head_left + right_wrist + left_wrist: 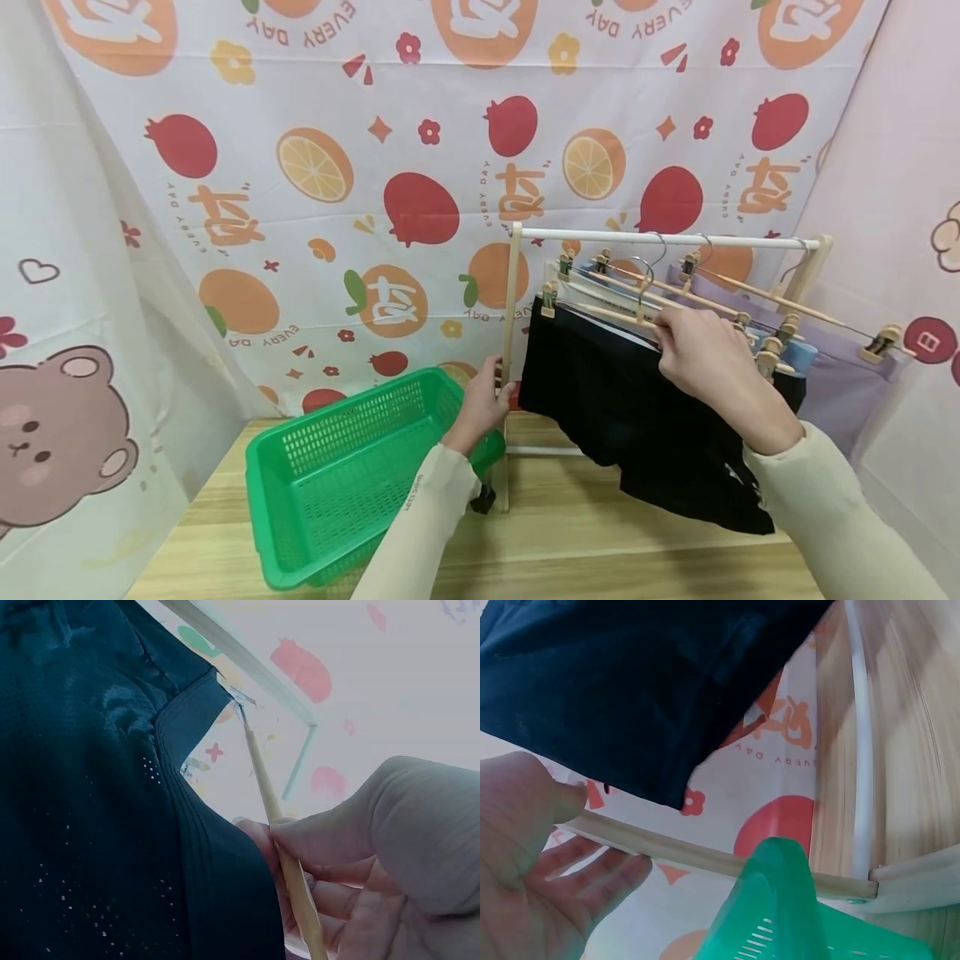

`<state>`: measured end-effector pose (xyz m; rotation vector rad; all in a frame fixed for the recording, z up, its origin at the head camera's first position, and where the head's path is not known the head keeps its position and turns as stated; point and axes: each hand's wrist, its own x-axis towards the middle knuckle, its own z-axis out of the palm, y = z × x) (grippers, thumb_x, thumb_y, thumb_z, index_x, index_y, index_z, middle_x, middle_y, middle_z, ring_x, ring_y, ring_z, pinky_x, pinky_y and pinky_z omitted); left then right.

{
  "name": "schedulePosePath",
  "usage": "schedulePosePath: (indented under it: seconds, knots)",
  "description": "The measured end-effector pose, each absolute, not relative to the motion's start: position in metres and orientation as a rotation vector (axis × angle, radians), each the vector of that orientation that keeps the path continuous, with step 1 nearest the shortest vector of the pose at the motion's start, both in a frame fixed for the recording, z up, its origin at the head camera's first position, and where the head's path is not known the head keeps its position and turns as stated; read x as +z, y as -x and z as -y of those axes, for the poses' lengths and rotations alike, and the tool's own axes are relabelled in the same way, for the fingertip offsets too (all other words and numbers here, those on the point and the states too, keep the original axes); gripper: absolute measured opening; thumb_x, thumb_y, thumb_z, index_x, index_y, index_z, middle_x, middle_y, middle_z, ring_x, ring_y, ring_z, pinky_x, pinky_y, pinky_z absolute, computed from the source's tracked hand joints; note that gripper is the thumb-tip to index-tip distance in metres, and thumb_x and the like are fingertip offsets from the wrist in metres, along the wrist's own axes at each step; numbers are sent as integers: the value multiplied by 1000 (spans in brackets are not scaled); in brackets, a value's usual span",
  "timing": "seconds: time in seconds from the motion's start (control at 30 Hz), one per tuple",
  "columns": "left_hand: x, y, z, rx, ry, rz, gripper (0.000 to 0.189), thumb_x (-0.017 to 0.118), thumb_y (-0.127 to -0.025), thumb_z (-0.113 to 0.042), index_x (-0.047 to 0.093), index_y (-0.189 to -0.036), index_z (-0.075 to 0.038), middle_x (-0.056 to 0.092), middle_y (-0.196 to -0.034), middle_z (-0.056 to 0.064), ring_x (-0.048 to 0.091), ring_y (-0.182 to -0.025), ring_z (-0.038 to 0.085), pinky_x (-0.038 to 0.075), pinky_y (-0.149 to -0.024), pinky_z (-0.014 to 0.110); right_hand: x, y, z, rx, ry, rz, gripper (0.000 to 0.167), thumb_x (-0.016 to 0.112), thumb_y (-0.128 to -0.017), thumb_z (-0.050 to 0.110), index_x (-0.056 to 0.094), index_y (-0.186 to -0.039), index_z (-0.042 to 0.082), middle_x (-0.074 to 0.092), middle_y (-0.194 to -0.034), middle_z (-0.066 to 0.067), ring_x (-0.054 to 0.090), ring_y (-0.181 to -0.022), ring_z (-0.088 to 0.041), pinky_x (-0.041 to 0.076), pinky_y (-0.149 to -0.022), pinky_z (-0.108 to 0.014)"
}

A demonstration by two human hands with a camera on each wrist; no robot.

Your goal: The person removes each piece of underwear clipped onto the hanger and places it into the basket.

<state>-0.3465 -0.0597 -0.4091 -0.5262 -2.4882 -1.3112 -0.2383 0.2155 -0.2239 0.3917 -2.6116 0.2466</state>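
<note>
A clothes rack with a white top rail and wooden uprights stands on the table. My left hand grips its left upright, thumb on one side and fingers on the other, as the left wrist view shows. My right hand holds a wooden clip hanger by its bar, between thumb and fingers. Black shorts hang from that hanger's clips, in front of the other garments. The hanger's metal hook appears in front of and below the rail. Part of the shorts is hidden behind my right hand.
Behind the black shorts, lilac and other light-coloured garments hang on the rack from clip hangers. A green plastic basket stands on the wooden table, left of the rack. Fruit-print cloth covers the wall behind.
</note>
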Motion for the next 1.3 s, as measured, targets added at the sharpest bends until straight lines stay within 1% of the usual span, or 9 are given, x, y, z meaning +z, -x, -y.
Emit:
schedulePosePath:
  seconds: [0.17,0.3,0.37,0.47,0.7,0.87,1.0,1.1,1.3]
  knots:
    - [-407,340,63,-1290,562,2494,48,56,-104,-9,39,-148,-1,62,-127,21,64,-116,38,56,-95,51,-229,234,-222,263,-426,2620,17,57,-97,7,68,-84,7,60,-70,-5,47,-58,-17,34,-53,-31]
    - [-407,334,68,-1239,529,2511,51,56,-104,-13,38,-150,-1,56,-138,23,58,-124,38,51,-102,53,-232,231,-226,276,-441,2643,13,60,-97,9,71,-91,7,64,-73,-4,49,-59,-17,36,-54,-31]
    - [-407,331,70,-1217,508,2517,52,56,-104,-15,38,-150,0,52,-145,24,55,-129,39,49,-105,54,-234,230,-229,287,-452,2653,12,60,-97,10,72,-94,7,64,-73,-3,49,-60,-16,36,-55,-31]
    - [-407,325,74,-1211,477,2520,54,57,-104,-19,38,-151,-1,49,-148,25,52,-132,41,48,-107,55,-238,230,-232,312,-480,2686,12,60,-98,10,71,-94,8,61,-71,-2,47,-59,-15,35,-54,-31]
    - [-399,308,86,-1215,503,2455,49,60,-103,-19,44,-146,-2,56,-139,22,57,-127,39,50,-104,54,-248,233,-239,356,-591,2725,14,61,-98,8,74,-100,6,64,-73,0,46,-57,-11,36,-55,-28]
    - [-396,297,89,-1250,570,2400,42,60,-103,-18,50,-141,-2,62,-133,19,61,-121,34,52,-99,52,-258,235,-242,420,-669,2744,13,61,-98,8,74,-98,6,62,-71,2,43,-56,-8,35,-56,-25]
    - [-392,287,91,-1303,599,2358,42,60,-103,-21,53,-139,-1,64,-131,19,62,-119,32,53,-94,51,-266,237,-239,482,-718,2766,12,61,-98,8,74,-97,7,62,-71,2,43,-56,-6,36,-58,-25]
    - [-389,281,93,-1346,607,2333,43,61,-102,-23,55,-139,-1,65,-131,18,62,-120,31,53,-95,49,-270,237,-235,505,-759,2771,11,63,-98,8,74,-95,10,62,-71,3,43,-57,-4,36,-58,-24]
    - [-384,273,97,-1385,628,2334,40,59,-104,-26,58,-138,-7,65,-133,11,61,-123,29,52,-99,49,-278,239,-229,566,-832,2807,12,62,-98,8,74,-98,11,64,-73,3,43,-55,-3,36,-56,-24]
